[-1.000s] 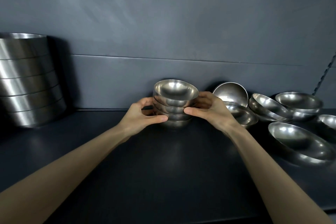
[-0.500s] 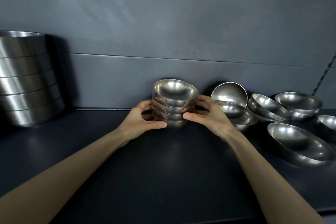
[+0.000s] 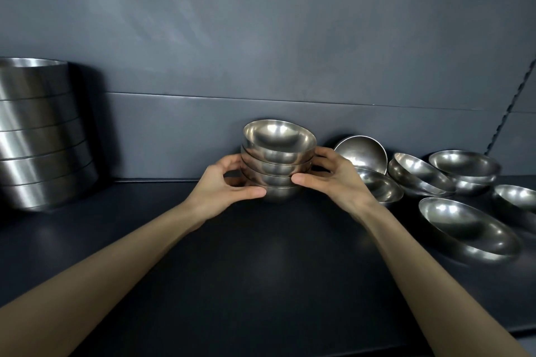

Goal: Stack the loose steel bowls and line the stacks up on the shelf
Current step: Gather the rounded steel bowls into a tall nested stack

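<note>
The left hand (image 3: 223, 187) at 9 o'clock and right hand (image 3: 333, 180) at 3 o'clock pinch the bowl stack (image 3: 278, 165). Best to level its tilted top bowl, then press evenly.

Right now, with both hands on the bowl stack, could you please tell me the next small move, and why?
Probably press the top bowl level before letting go: the left hand and right hand grip the stack low down, but its top bowl sits tilted on the others.

We grip the bowl stack (image 3: 277, 165) with left hand (image 3: 223, 185) and right hand (image 3: 336, 180) | it stands on the shelf (image 3: 261, 269) | loose bowls (image 3: 464, 226) lie right
</note>
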A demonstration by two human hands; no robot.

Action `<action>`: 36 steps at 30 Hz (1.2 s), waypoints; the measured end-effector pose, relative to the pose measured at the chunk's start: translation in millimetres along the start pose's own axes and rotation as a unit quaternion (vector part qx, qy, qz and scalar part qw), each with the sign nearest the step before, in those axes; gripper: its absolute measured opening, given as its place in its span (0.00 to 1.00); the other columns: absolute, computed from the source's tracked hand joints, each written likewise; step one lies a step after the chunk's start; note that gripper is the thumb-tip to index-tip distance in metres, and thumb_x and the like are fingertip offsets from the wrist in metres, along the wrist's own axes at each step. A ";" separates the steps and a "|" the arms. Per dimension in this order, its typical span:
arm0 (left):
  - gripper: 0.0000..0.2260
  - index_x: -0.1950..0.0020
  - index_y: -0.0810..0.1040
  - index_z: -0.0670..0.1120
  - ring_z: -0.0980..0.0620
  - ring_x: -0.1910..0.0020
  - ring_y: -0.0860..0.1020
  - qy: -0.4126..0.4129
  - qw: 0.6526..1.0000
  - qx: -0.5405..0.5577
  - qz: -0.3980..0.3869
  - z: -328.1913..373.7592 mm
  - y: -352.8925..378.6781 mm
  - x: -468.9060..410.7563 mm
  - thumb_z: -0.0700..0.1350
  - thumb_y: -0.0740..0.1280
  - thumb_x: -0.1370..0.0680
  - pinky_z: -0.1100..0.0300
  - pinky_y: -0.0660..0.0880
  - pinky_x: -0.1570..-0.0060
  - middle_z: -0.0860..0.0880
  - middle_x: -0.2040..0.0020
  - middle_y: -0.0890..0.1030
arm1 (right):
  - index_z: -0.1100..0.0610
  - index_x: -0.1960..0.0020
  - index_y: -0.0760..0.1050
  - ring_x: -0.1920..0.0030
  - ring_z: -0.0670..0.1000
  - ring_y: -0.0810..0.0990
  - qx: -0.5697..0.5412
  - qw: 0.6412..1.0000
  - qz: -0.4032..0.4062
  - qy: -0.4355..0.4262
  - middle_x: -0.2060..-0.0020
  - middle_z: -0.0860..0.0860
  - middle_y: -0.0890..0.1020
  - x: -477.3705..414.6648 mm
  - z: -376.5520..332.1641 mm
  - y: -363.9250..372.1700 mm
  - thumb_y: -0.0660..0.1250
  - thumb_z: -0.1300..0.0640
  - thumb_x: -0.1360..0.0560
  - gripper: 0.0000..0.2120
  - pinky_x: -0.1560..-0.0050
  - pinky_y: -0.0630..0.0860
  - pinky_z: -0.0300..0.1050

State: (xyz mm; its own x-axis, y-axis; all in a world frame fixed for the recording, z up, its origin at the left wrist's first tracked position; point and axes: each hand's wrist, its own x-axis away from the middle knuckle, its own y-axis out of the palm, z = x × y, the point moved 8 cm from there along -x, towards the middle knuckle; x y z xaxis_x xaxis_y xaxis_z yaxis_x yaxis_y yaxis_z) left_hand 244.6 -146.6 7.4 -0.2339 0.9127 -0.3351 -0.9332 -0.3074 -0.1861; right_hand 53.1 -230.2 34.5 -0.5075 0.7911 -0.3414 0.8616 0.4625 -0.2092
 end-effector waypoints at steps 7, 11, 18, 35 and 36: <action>0.27 0.40 0.75 0.47 0.59 0.54 0.83 0.029 0.999 0.016 -0.034 29.2 29.1 -17.6 0.38 0.79 0.35 0.72 0.75 0.57 0.53 0.45 0.80 | 0.54 0.41 0.74 0.60 0.38 0.84 0.015 0.999 0.047 -0.001 0.53 0.43 0.83 14.2 -29.7 -38.6 0.77 0.66 0.34 0.24 0.59 0.75 0.28; 0.25 0.43 0.75 0.52 0.59 0.56 0.83 0.042 0.997 0.029 -0.056 44.4 64.9 -28.7 0.39 0.79 0.36 0.73 0.75 0.59 0.57 0.47 0.80 | 0.54 0.43 0.75 0.56 0.40 0.84 0.051 0.995 0.083 -0.005 0.53 0.48 0.84 29.1 -42.7 -77.1 0.77 0.65 0.34 0.22 0.56 0.77 0.31; 0.26 0.40 0.74 0.49 0.61 0.55 0.83 0.040 0.996 0.034 -0.073 53.6 127.9 -41.0 0.40 0.79 0.35 0.73 0.74 0.58 0.56 0.46 0.79 | 0.56 0.35 0.73 0.55 0.41 0.84 0.064 0.992 0.106 0.021 0.48 0.45 0.82 44.5 -38.7 -137.6 0.79 0.58 0.37 0.32 0.56 0.78 0.32; 0.32 0.36 0.74 0.46 0.53 0.42 0.79 -0.013 0.998 -0.015 -0.068 23.1 161.3 -42.4 0.44 0.81 0.37 0.54 0.74 0.37 0.50 0.42 0.80 | 0.61 0.38 0.74 0.45 0.51 0.82 0.052 0.995 0.071 0.042 0.48 0.55 0.83 40.2 -1.3 -163.1 0.78 0.65 0.35 0.27 0.42 0.77 0.41; 0.30 0.36 0.74 0.46 0.55 0.44 0.80 -0.013 0.997 -0.014 -0.071 22.5 161.8 -42.5 0.43 0.80 0.36 0.58 0.75 0.39 0.50 0.42 0.80 | 0.59 0.41 0.75 0.47 0.50 0.82 0.054 0.995 0.071 0.041 0.50 0.53 0.83 39.7 -0.4 -162.2 0.78 0.65 0.35 0.25 0.43 0.77 0.39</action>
State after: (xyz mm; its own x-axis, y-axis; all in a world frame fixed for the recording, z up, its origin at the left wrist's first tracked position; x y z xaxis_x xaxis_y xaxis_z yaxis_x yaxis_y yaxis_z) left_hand 97.4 -229.1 12.3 -0.1075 0.9539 -0.2801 -0.9493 -0.1822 -0.2560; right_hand -106.8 -273.7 55.3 -0.3750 0.8774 -0.2992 0.9162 0.3016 -0.2638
